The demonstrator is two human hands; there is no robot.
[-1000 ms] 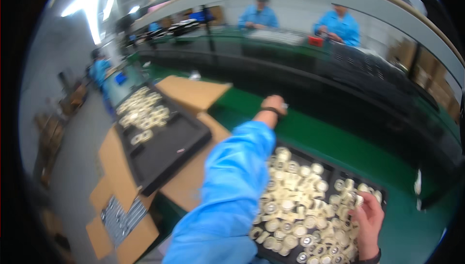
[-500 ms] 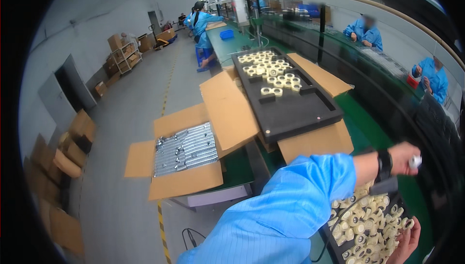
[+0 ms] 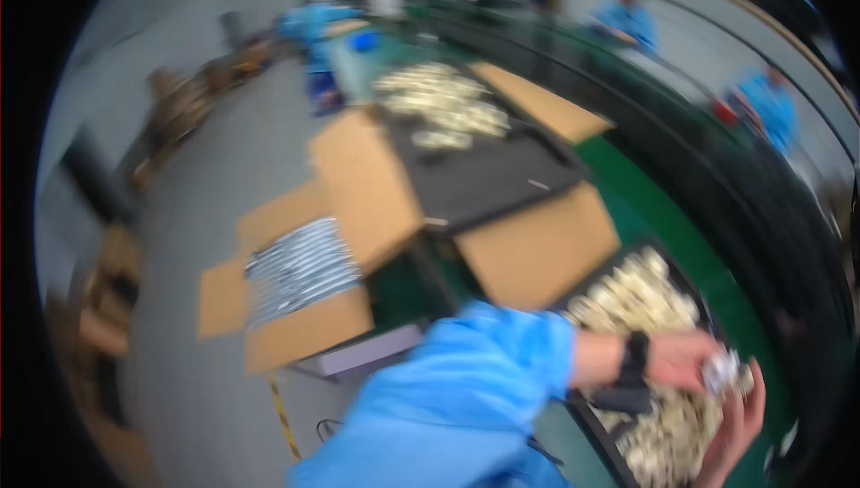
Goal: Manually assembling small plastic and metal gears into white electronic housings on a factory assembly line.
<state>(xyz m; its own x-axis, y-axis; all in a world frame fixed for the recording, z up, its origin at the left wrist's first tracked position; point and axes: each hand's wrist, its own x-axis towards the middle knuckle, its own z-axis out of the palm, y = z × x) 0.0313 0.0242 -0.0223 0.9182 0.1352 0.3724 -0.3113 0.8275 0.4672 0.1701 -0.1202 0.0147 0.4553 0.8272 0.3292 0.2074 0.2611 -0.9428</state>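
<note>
Blurred by motion, my left hand (image 3: pixel 678 359), with a black watch on its wrist, is closed around a small whitish-silver piece (image 3: pixel 720 370) whose kind I cannot make out. My right hand (image 3: pixel 736 425) is close by, its fingertips holding a cream round part (image 3: pixel 745 380) against or right beside that piece. Both hands are over a black tray (image 3: pixel 602 441) heaped with cream round parts (image 3: pixel 663 439). My blue left sleeve and forearm cross over the tray and hide part of it.
Beyond stands an open cardboard box (image 3: pixel 537 241) topped by a black tray (image 3: pixel 488 188) with more cream parts. At left, another open carton (image 3: pixel 309 340) holds rows of silvery pieces (image 3: pixel 300 268). Several people in blue work farther off; a dark conveyor side (image 3: pixel 717 174) runs along the right.
My left hand has come down with the whitish-silver piece to my right hand, which has risen slightly with a cream part. The view has shifted and blurred.
</note>
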